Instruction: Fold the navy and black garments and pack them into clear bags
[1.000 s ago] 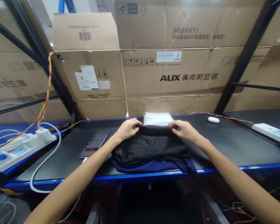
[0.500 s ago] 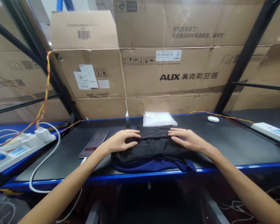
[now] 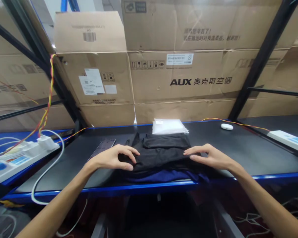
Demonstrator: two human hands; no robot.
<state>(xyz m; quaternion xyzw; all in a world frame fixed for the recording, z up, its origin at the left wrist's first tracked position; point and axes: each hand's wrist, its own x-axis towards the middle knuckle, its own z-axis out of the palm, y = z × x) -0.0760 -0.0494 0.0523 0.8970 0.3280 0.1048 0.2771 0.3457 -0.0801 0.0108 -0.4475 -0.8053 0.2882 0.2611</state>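
Note:
A folded black garment (image 3: 161, 157) lies near the front edge of the table, with a rolled or folded band along its far side. Dark blue cloth (image 3: 164, 176) shows beneath its near edge. Over the garment's left part is my left hand (image 3: 119, 157), its thumb and fingers apart and nothing between them. My right hand (image 3: 208, 156) is at the right side with fingers stretched toward the cloth, also holding nothing. Whether the fingertips press on the cloth or hover just above it, I cannot tell.
Flat clear plastic bags (image 3: 171, 126) lie behind the garment. A phone (image 3: 103, 147) is partly behind my left wrist. A white earbud case (image 3: 226, 126) sits at the back right. Power strips (image 3: 22, 157) with cables stand left and right (image 3: 289, 138). Cardboard (image 3: 178, 92) walls the back.
Both hands have moved toward me and outward, away from the far part of the garment. The band at the far side and the left corner of the cloth now show more.

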